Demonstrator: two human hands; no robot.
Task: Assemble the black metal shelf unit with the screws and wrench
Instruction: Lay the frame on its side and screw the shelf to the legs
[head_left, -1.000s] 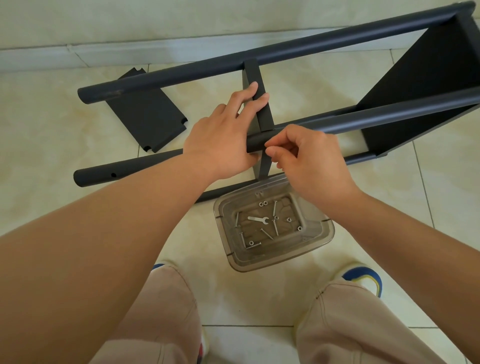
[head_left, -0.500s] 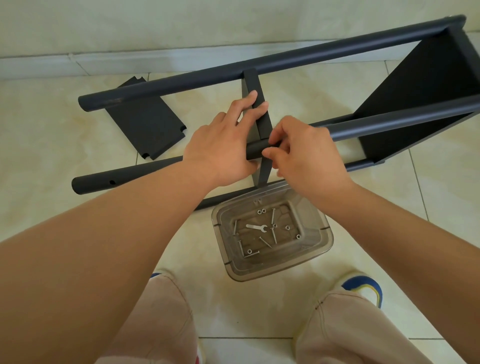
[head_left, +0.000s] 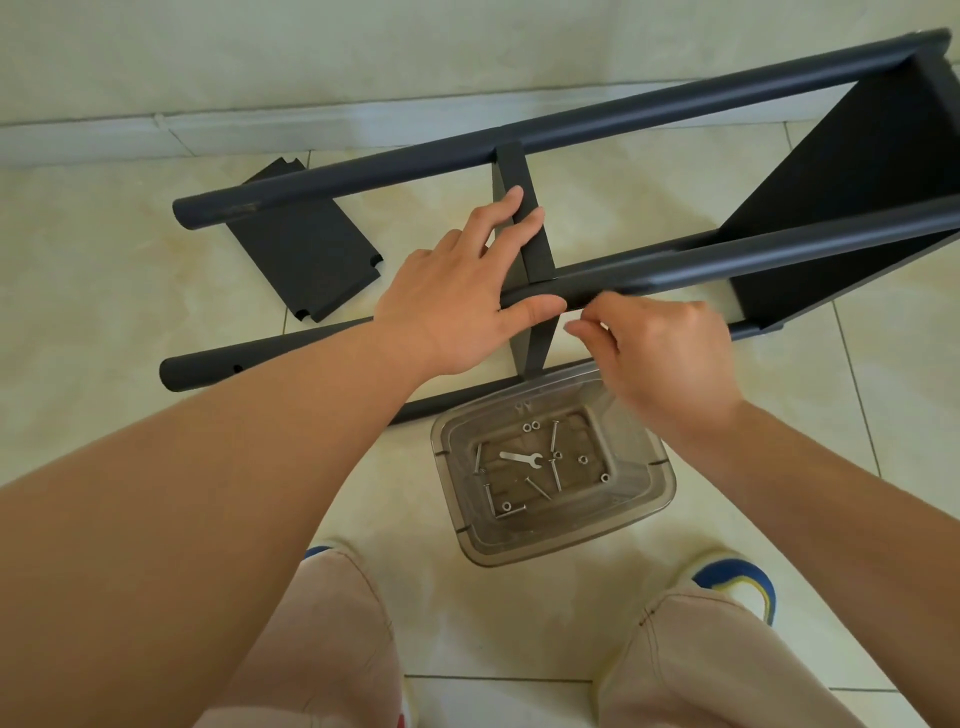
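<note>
The black shelf frame (head_left: 623, 119) lies on its side on the tiled floor, with an end panel (head_left: 857, 182) at the right. My left hand (head_left: 452, 296) grips the near pole (head_left: 727, 260), thumb wrapped over it and fingers pressed on the narrow middle panel (head_left: 537, 249). My right hand (head_left: 670, 353) is just below that pole at the joint, fingertips pinched together on a small screw that is mostly hidden. The silver wrench (head_left: 519, 458), several screws (head_left: 555, 434) and nuts (head_left: 530, 427) lie in a clear plastic container (head_left: 644, 519).
A loose black shelf panel (head_left: 306, 249) lies flat on the floor at the left, under the far pole. Another pole (head_left: 452, 402) lies on the floor behind the container. My knees and a blue and yellow shoe (head_left: 737, 582) are at the bottom. The wall skirting (head_left: 260, 130) runs along the back.
My right hand has slid off the near pole, down and to the right, and now sits just below it. My left hand keeps its hold on the pole and panel.
</note>
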